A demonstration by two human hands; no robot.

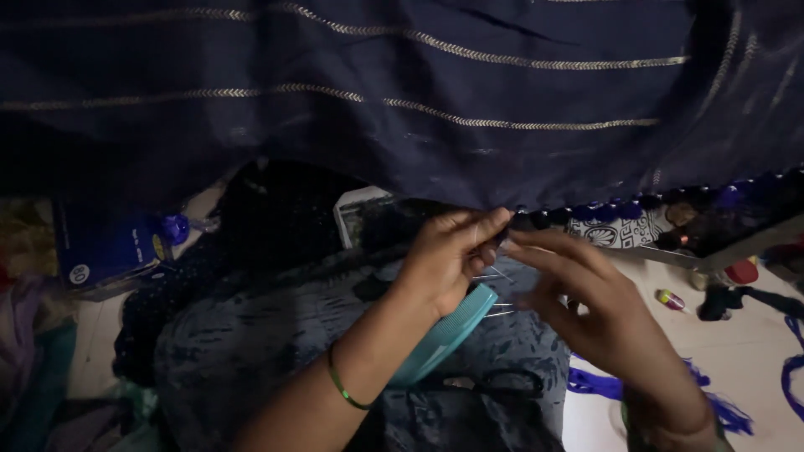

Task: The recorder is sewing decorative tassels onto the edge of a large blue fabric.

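A dark navy cloth (402, 92) with thin gold woven stripes hangs across the upper view. Blue bead tassels (620, 208) run along its lower hem on the right. My left hand (448, 255) pinches the hem beside the tassels, a green bangle on its wrist. My right hand (590, 314) is close against it, fingertips pinched at the same spot on the hem. Thin pale thread strands (494, 289) show between the two hands. A teal round lid or hoop (444, 335) lies under my left palm.
Dark patterned fabric (251, 351) covers my lap. A blue box (100, 247) sits at left, a small printed box (360, 219) behind my hands. On the pale floor at right lie blue thread scraps (603, 387), a small bottle (670, 299) and a red cap (741, 272).
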